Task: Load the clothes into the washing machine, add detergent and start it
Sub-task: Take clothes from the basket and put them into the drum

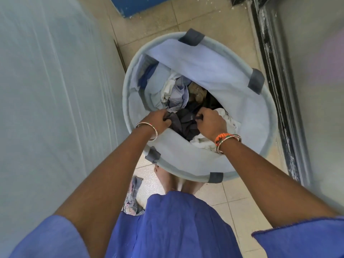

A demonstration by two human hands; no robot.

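A round pale-blue laundry basket (264, 116) with dark grey handle tabs stands on the tiled floor in front of me. Inside lie mixed clothes: a light-blue and white bundle (173, 94), a brown piece (197, 92), white cloth (204, 143). A dark grey garment (183, 123) lies at the near side. My left hand (160, 119) grips its left edge and my right hand (210, 123) grips its right edge, both inside the basket. No washing machine door or detergent is in view.
A large pale surface (55, 108) covered with translucent plastic fills the left side, close to the basket. A dark metal door track (275, 90) runs along the right. A patterned cloth (133, 198) lies on the floor by my feet. A blue object (141, 4) stands at the far end.
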